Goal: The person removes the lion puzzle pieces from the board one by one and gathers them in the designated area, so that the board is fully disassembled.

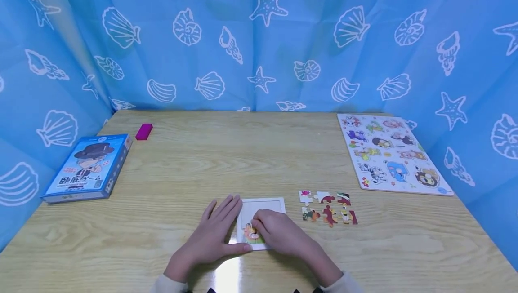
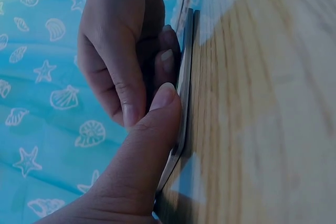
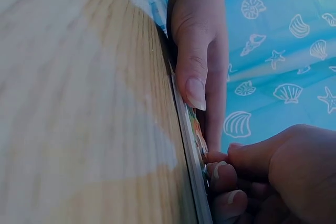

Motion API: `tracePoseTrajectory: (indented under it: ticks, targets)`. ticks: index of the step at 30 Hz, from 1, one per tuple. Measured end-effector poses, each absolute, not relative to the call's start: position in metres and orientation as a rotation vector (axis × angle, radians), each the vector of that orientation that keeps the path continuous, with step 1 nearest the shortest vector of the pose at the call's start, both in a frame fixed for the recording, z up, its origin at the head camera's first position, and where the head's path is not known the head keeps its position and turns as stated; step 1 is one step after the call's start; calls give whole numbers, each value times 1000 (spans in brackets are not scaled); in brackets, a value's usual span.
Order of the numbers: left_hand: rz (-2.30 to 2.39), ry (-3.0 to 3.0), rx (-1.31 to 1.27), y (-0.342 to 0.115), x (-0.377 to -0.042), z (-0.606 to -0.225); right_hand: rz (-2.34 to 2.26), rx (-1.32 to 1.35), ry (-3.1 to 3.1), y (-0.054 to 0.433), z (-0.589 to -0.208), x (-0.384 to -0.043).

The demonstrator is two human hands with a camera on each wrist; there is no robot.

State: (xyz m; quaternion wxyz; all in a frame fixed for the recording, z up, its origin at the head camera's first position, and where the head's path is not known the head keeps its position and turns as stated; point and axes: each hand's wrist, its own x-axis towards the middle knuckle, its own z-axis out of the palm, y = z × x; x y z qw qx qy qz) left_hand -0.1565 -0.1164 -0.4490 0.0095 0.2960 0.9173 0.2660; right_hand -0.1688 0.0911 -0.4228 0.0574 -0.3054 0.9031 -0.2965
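Observation:
A small white puzzle tray [image 1: 265, 200] lies flat on the table in the head view. In its lower left, puzzle pieces [image 1: 247, 233] show an orange and green picture. Along the tray's left side rests my left hand [image 1: 212, 237], fingers straight and thumb on the lower rim. My right hand [image 1: 283, 234] reaches over the tray with curled fingers. Its thumb and fingertips [image 3: 223, 174] hold a puzzle piece down at the pictured part; the piece is mostly hidden. Several loose puzzle pieces [image 1: 329, 215] lie in two rows right of the tray.
At the back right lies a larger animal puzzle board [image 1: 386, 153]. A blue game box [image 1: 87, 167] stands at the left edge, with a magenta block [image 1: 144, 131] behind it. A blue shell-patterned curtain [image 1: 251, 46] surrounds the wooden table [image 1: 226, 158].

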Motion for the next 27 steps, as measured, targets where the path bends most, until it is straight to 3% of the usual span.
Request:
tracePoseTrajectory:
  ticks: [27]
  targets:
    - [829,2891,954,-117,-155,-450,-1068,-845,2604,94,-417,-164]
